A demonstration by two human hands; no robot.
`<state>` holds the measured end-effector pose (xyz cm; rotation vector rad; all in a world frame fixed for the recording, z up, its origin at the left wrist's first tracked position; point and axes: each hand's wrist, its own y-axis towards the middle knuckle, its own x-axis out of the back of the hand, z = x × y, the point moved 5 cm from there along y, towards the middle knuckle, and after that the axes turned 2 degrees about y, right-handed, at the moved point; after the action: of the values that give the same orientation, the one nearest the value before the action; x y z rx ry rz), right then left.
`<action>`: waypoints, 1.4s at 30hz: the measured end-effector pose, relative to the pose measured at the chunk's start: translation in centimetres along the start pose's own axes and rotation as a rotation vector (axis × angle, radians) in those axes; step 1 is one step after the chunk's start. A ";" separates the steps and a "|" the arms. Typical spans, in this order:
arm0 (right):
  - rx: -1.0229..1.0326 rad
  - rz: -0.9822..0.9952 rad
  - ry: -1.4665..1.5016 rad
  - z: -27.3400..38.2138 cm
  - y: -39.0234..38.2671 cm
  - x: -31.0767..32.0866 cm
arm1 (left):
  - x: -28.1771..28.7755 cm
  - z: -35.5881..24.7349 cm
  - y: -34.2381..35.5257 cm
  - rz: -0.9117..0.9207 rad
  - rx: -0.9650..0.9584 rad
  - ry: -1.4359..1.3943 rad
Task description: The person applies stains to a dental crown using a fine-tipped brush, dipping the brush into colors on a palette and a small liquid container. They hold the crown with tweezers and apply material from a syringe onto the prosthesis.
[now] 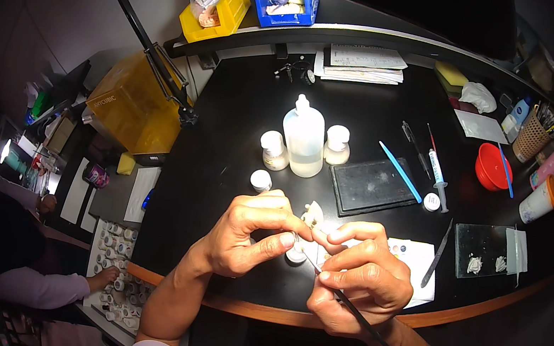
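Note:
A slim dark-handled brush [369, 325] is pinched in my right hand [365, 279], its thin end pointing up and left toward my other fingertips. My left hand [246, 233] is closed, thumb and index finger nearly together; anything between them is too small to make out. Just beyond the fingertips is a cream-coloured piece [313, 214], like a small dental model, partly hidden by fingers. Below them, a small white pot [295, 255] is partly covered. Under my right hand lies a white sheet [425, 274] with small coloured spots.
Around a clear squeeze bottle [305, 138] stand several small jars [273, 151]. Behind my right hand are a black slab [371, 187], a blue stick [399, 171] and a syringe [436, 179]. At right are a glass plate [482, 239] and red bowl [491, 167]. Another person's hand [105, 278] is at left.

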<state>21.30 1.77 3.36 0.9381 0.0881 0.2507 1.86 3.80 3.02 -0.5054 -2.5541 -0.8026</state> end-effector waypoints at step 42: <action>-0.014 0.009 0.029 0.3 -0.4 -0.1 | 0.0 -0.3 0.2 0.010 -0.040 0.016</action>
<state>21.37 1.28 3.22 0.9213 0.1091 0.2731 2.07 3.75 3.34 -0.5212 -2.5237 -0.8520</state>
